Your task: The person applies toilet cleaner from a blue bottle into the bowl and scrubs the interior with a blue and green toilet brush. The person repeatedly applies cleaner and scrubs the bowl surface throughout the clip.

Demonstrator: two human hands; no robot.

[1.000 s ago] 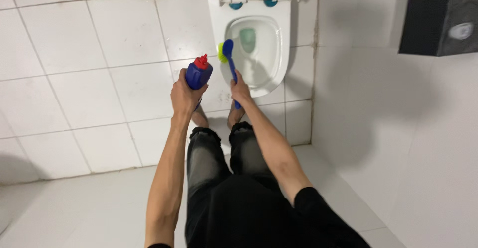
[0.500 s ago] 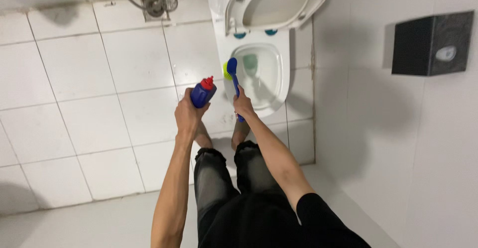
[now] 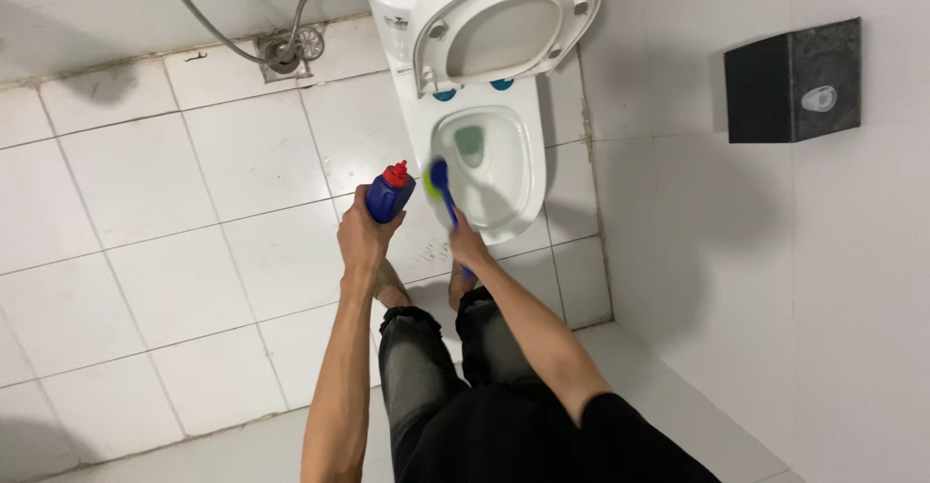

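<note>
The toilet (image 3: 504, 168) stands at the floor's (image 3: 145, 250) far edge against the wall, its seat (image 3: 504, 28) raised. The left hand (image 3: 363, 236) is clamped round a blue bottle (image 3: 389, 195) with a red cap, left of the bowl. The right hand (image 3: 470, 248) grips a blue brush (image 3: 443, 190), its head at the bowl's left rim

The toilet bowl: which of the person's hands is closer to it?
Right. The right hand, gripping the blue brush, sits just off the toilet bowl's front rim. The left hand, holding the blue bottle, is farther out over the floor tiles.
</note>
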